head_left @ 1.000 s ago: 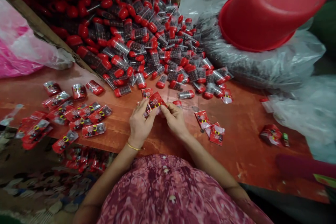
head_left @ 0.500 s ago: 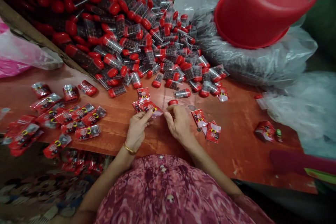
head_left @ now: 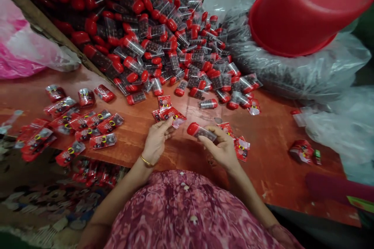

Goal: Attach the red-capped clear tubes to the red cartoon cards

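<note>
My left hand [head_left: 157,138] pinches a red printed wrapper [head_left: 177,118] between thumb and fingers, over more red wrappers [head_left: 164,102] on the table. In my right hand [head_left: 221,146] is a clear tube with a red cap [head_left: 201,131], its cap pointing left toward the wrapper; a gap separates the two. Beside my right hand lie other red wrappers [head_left: 242,149], partly covered by its fingers. A single capped tube [head_left: 208,104] rests on the table beyond my hands.
A large heap of red-capped tubes [head_left: 175,46] spills from a cardboard box [head_left: 37,17]. Several wrapped tubes [head_left: 102,141] lie at left on the orange table [head_left: 137,124]. At back right, a red bucket [head_left: 304,11] stands on a plastic bag [head_left: 280,74].
My right hand has moved right, away from the wrapper, and the red-capped tube now shows clearly in it. My left hand still pinches the wrapper. The view has shifted slightly.
</note>
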Tool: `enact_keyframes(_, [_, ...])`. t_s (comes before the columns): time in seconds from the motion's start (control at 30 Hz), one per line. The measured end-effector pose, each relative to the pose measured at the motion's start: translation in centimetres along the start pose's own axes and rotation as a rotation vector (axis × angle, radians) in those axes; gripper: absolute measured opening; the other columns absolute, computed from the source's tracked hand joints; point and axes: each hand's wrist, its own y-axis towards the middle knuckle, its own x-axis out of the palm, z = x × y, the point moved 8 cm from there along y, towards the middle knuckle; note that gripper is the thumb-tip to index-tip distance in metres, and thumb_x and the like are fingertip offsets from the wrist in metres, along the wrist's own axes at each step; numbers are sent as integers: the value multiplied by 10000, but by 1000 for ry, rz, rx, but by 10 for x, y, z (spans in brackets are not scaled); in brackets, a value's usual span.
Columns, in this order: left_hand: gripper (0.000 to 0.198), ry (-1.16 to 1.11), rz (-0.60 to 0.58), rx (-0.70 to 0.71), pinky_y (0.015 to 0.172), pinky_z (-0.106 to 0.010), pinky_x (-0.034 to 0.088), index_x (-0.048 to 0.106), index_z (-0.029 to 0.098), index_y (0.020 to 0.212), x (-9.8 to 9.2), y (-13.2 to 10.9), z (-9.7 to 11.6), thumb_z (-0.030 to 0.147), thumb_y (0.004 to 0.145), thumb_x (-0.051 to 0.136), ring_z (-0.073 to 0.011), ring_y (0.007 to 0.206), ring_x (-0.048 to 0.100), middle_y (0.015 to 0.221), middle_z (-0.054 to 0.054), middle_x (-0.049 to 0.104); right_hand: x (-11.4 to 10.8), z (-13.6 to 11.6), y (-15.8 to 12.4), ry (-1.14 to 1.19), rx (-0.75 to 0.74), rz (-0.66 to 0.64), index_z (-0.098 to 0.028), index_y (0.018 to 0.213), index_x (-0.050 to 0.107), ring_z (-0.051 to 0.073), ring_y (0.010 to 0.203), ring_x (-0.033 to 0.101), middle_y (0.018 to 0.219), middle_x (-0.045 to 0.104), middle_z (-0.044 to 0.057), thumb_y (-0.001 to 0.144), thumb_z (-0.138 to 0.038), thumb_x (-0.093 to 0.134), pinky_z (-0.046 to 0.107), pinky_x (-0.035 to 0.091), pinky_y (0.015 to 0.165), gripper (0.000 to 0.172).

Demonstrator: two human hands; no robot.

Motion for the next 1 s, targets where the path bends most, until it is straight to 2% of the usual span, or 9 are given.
enact_keyframes(0.13, [372,51,-22,23,560,-211,426,654,142,630,5,-4,0,434,471,819,-100,544,590,610,-19,675,8,-10,0,58,35,-18,-189,736,591,98,505,431,580,529,-30,690,-347,659,222,343,473,178])
enact_keyframes(0.37, [346,132,-42,143,584,-224,422,671,128,593,6,-4,6,436,507,801,-82,519,535,567,-3,647,23,-4,3,171,94,-67,-191,729,574,85,461,411,547,502,-45,690,-364,659,214,335,437,197])
enact_keyframes(0.63, [351,5,-54,185,660,-235,474,697,136,705,15,-3,-1,330,449,839,-104,609,604,692,-18,704,37,11,-2,285,125,30,-205,853,547,70,361,402,504,484,-75,760,-485,593,204,346,360,298])
enact_keyframes(0.73, [335,10,-39,171,640,-237,472,684,134,675,16,-4,-5,319,444,841,-105,595,602,674,-18,696,38,11,-3,296,100,90,-214,866,523,62,351,399,519,484,-80,771,-496,579,195,337,345,303])
enact_keyframes(0.87, [324,23,-56,208,543,-208,430,654,134,622,20,-5,-5,398,510,806,-75,518,540,586,9,644,54,11,-1,352,123,-23,-217,876,487,47,342,394,580,530,-69,789,-515,550,183,313,323,317])
enact_keyframes(1.0, [356,36,-126,183,422,-203,362,610,144,578,26,-5,-8,453,538,782,-67,417,464,474,35,555,61,10,7,425,154,-59,-230,827,432,36,329,350,550,459,-105,796,-520,547,174,320,331,314])
